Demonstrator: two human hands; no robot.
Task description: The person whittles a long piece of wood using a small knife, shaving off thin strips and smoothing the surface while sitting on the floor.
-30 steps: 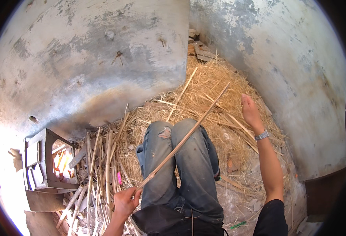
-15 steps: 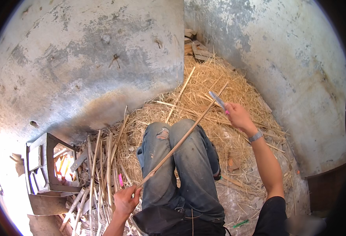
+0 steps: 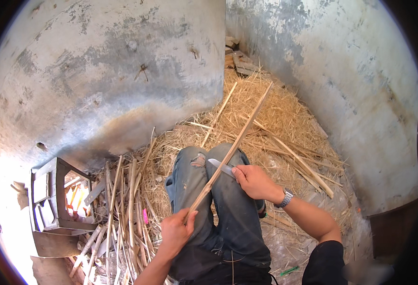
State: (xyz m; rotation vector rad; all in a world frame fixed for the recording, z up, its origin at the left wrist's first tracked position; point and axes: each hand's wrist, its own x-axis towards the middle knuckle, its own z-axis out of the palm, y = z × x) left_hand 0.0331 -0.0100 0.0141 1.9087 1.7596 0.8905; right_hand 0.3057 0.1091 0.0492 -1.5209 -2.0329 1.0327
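Clasping a wooden strip (image 3: pixel 237 139) are left fingers (image 3: pixel 180 220), while right fingers (image 3: pixel 241 175) hold a knife (image 3: pixel 227 170).

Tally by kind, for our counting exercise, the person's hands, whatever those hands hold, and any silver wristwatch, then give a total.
Hands: 2 (left hand, right hand)
Held sticks: 1 (long stick, left hand)
Held knives: 1 (knife, right hand)
Wristwatches: 1 (silver wristwatch, right wrist)
Total: 5

One stick (image 3: pixel 247 125) slants over the knees (image 3: pixel 186 160), straw (image 3: pixel 285 111) ahead, other sticks (image 3: pixel 132 194) left.
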